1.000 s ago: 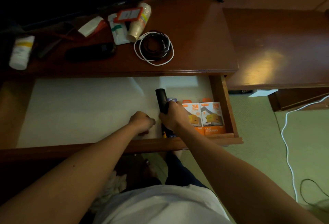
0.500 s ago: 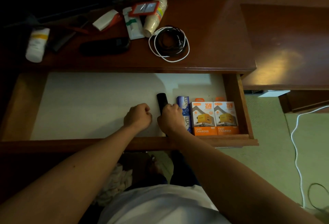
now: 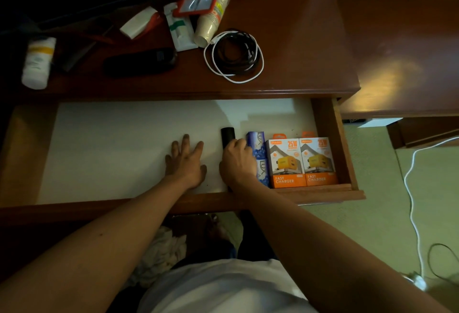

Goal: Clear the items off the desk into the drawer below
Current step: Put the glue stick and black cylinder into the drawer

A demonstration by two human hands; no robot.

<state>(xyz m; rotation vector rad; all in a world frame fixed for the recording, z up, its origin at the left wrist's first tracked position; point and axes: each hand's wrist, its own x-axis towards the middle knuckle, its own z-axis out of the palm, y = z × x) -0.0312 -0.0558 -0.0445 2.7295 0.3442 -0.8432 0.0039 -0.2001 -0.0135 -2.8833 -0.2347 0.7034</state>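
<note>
Black and tube-shaped, the flashlight [image 3: 227, 136] lies flat on the white floor of the open drawer [image 3: 325, 123], just left of a blue packet [image 3: 258, 147] and two orange charger boxes [image 3: 301, 161] lined up against the drawer's right wall. Its long axis runs front to back, with the visible round end pointing toward the back of the drawer; the near end is hidden under the right hand [image 3: 237, 163]. That hand's grip is clamped on the flashlight, fingers curled over its body, while the left hand [image 3: 185, 161] rests flat on the drawer floor just beside it, fingers spread and holding nothing.

Judging by the layout, the flashlight is being settled into line with the packet and boxes. Being round, it could roll leftward across the smooth liner once released, since nothing blocks that side except the left hand. Pushing it too hard to the right could nudge the blue packet and skew the boxes.

Much is left on the tabletop [image 3: 298, 51]: a coil of black and white cables [image 3: 233, 56], a stack of paper cups [image 3: 211, 19], a black remote [image 3: 139, 61], a white bottle [image 3: 37, 61] and smaller things. The loose cable coil may unravel or snag when lifted.
</note>
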